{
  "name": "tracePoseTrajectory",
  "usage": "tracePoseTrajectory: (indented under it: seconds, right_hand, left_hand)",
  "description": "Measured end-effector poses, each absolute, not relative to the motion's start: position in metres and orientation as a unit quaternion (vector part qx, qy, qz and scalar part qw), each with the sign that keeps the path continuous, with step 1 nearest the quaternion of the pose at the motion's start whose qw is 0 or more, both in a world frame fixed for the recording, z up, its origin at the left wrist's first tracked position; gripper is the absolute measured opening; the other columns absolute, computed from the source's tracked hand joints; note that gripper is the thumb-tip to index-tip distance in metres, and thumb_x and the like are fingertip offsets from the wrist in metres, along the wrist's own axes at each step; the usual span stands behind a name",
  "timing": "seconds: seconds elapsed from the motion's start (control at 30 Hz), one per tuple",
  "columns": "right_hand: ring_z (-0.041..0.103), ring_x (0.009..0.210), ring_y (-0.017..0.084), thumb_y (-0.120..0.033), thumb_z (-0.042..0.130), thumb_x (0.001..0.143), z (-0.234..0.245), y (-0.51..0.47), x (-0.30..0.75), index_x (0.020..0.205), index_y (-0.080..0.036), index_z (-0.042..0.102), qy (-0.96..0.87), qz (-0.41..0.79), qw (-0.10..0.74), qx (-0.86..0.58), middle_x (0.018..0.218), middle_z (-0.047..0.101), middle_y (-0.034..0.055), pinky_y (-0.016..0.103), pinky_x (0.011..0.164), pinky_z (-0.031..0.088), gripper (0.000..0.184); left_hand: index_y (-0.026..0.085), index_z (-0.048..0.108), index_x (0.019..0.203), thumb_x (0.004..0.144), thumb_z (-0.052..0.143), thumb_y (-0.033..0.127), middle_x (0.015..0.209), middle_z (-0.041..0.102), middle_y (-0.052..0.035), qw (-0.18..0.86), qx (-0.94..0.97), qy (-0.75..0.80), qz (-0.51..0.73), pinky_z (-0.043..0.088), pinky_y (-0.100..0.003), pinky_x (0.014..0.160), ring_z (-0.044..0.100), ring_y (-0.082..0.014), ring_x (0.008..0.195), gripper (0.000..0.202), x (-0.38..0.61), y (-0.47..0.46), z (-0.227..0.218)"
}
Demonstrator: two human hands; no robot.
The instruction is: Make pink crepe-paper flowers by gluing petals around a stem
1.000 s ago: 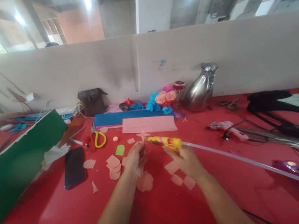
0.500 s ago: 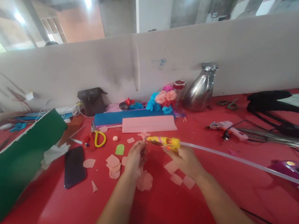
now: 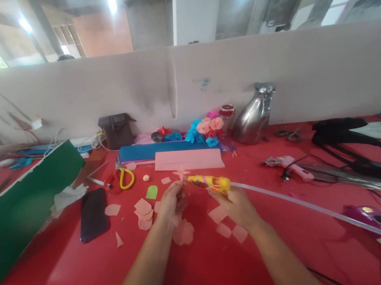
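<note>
My right hand [image 3: 236,203] is closed around a yellow hot glue gun [image 3: 207,180], whose nozzle points left. A long clear glue stick [image 3: 296,200] runs out of its back end toward the lower right. My left hand [image 3: 173,203] pinches a small pink paper flower [image 3: 182,174] right at the nozzle; the fingers partly cover it. Cut pink paper petals [image 3: 183,232] lie below my left hand, more petals [image 3: 223,229] are near my right wrist, and a stack of pink petals [image 3: 144,213] sits to the left. A green paper leaf [image 3: 152,192] lies beside my left hand.
A folded pink paper sheet [image 3: 188,160] and blue paper [image 3: 140,151] lie behind my hands, with paper flowers [image 3: 206,129] and a steel jug [image 3: 255,116] further back. Left are yellow-handled scissors [image 3: 126,177], a phone [image 3: 93,214] and a green board [image 3: 30,215]. A pink glue gun [image 3: 290,167] lies right.
The view has shifted very slightly. My left hand has turned a little and the pink flower shows more above its fingertips, still at the nozzle. The right hand keeps its hold.
</note>
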State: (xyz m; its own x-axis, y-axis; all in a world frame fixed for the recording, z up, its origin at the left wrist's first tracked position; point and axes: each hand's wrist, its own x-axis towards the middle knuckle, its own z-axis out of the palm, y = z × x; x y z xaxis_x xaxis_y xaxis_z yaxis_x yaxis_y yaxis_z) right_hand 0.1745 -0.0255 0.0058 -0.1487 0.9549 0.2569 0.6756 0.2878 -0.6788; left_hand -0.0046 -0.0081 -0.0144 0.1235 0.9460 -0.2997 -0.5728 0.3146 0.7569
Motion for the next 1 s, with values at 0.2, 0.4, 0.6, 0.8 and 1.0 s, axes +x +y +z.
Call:
tracePoseTrajectory:
  seconds: [0.2,0.4,0.6,0.8,1.0]
  right_hand:
    - [0.064,0.081,0.025,-0.045,0.045,0.086,0.008,-0.027,0.173,0.091,-0.020,0.066,-0.732,0.202,0.329,-0.561,0.084,0.071,0.0064,0.032,0.069,0.046,0.032]
    - [0.063,0.075,0.024,-0.045,0.045,0.086,0.008,-0.026,0.175,0.093,-0.020,0.065,-0.731,0.200,0.333,-0.561,0.080,0.070,0.0055,0.031,0.066,0.045,0.033]
    - [0.061,0.065,0.022,-0.049,0.046,0.084,0.007,-0.026,0.175,0.084,-0.020,0.066,-0.724,0.210,0.354,-0.554,0.069,0.067,0.0041,0.028,0.056,0.042,0.035]
    - [0.055,0.054,0.018,-0.055,0.047,0.080,-0.002,-0.017,0.185,0.074,-0.017,0.064,-0.672,0.231,0.372,-0.598,0.055,0.059,0.0019,0.025,0.047,0.037,0.041]
    - [0.054,0.050,0.017,-0.056,0.050,0.076,-0.015,0.001,0.215,0.078,-0.016,0.061,-0.561,0.267,0.378,-0.686,0.054,0.058,0.0013,0.025,0.044,0.038,0.042]
  left_hand:
    - [0.018,0.053,0.077,0.067,0.064,0.033,0.049,0.039,0.0075,0.712,0.243,0.391,0.531,0.015,-0.016,0.037,0.023,-0.0022,0.036,0.022,-0.005,-0.008,-0.016]
    - [0.018,0.052,0.076,0.067,0.064,0.033,0.050,0.040,0.0074,0.707,0.246,0.385,0.539,0.016,-0.016,0.037,0.023,-0.0023,0.037,0.021,-0.005,-0.007,-0.018]
    - [0.018,0.051,0.074,0.066,0.065,0.036,0.048,0.041,0.0079,0.711,0.235,0.393,0.534,0.019,-0.016,0.038,0.024,-0.0026,0.037,0.024,-0.005,-0.008,-0.016]
    - [0.018,0.047,0.070,0.067,0.066,0.034,0.049,0.041,0.0077,0.728,0.223,0.362,0.538,0.018,-0.017,0.038,0.022,-0.0023,0.036,0.025,-0.006,-0.009,-0.010]
    - [0.017,0.052,0.070,0.070,0.065,0.030,0.054,0.040,0.0062,0.694,0.257,0.295,0.605,0.026,-0.017,0.043,0.028,-0.0038,0.042,0.018,-0.022,-0.008,0.002]
